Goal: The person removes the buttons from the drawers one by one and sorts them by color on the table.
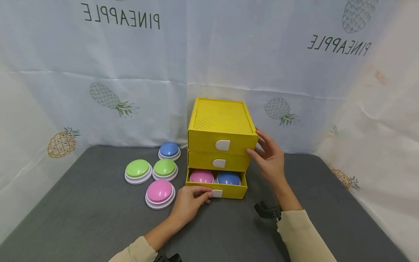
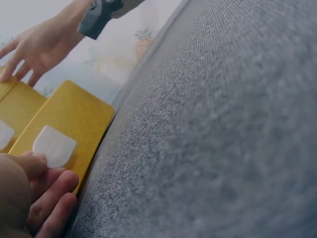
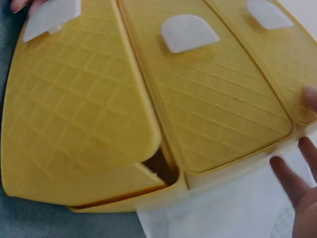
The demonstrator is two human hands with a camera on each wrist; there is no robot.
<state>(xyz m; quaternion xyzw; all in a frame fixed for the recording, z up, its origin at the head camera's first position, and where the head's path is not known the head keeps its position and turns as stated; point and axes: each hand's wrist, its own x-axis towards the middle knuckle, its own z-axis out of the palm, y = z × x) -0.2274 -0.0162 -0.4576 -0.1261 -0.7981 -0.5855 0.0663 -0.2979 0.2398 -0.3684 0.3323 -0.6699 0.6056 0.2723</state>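
At frame centre on the counter [image 1: 98, 218] stood the yellow drawer unit [image 1: 222, 123]. The left hand [image 1: 190, 203] pinched the white tab [image 1: 217, 193] of its pulled-out bottom drawer [image 1: 229, 190]; the right hand [image 1: 270, 160], fingers relaxed, rested against the unit's right side.

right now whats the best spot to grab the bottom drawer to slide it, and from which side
Take the white tab at the middle of the bottom drawer front, coming straight from the front. It sticks out from a flat face, and the left hand already pinches it. The right hand steadying the yellow cabinet side seems wise.
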